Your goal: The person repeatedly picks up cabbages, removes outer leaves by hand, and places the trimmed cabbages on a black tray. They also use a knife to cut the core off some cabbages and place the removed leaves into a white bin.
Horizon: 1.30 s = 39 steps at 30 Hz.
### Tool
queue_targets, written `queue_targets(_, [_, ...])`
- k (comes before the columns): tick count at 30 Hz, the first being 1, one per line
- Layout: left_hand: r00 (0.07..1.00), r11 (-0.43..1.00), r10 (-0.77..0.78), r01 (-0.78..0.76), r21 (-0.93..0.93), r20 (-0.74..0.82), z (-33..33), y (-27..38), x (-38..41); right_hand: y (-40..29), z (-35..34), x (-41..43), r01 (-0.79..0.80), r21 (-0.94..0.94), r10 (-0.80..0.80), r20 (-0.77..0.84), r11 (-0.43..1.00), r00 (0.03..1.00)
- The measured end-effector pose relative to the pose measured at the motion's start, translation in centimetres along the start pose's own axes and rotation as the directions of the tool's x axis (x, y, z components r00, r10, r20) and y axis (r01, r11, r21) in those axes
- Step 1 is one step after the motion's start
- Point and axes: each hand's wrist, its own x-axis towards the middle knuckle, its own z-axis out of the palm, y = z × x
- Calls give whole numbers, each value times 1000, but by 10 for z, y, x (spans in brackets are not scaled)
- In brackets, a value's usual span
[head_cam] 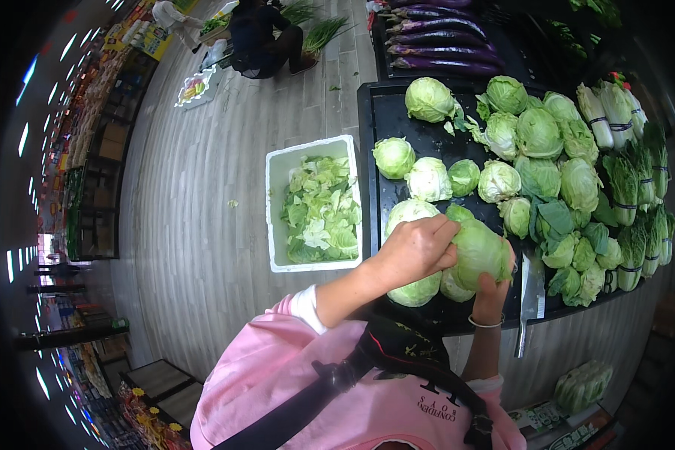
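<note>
A green cabbage (478,256) is held above the front of a black display table (469,329). My right hand (492,284) grips it from below and from the right side. Curled fingers of my left hand (419,244) pinch its outer leaf at the left side. Beneath and beside my hands lie pale green cabbages, one (410,214) partly covered by my left hand. Right of my right hand, a cleaver (531,295) lies flat, its metal handle jutting past the table's front edge.
Left of the table, a white foam box (269,225) on the floor holds loose cabbage leaves (320,214). Piled cabbages (540,132) and banded leafy greens (621,185) fill the table's right. Eggplants (439,39) lie at the back. A person (256,39) crouches beyond near green stalks.
</note>
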Motion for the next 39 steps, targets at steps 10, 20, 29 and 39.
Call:
queue_targets(10, [999, 991, -42, 44, -126, 17, -11, -3, 2, 2, 2, -1, -71, 126, 71, -2, 990, 997])
queue_targets(20, [962, 978, -207, 207, -18, -179, 3, -39, -5, 14, 9, 0, -187, 331, 172, 76, 925, 982])
queue_targets(29, [612, 338, -791, 448, 828, -8, -48, -231, -81, -2, 10, 9, -391, 628, 231, 324, 673, 917])
queue_targets(39, [1000, 949, -23, 21, -314, -3, -41, -29, 5, -3, 29, 7, -248, 318, 209, 152, 915, 966])
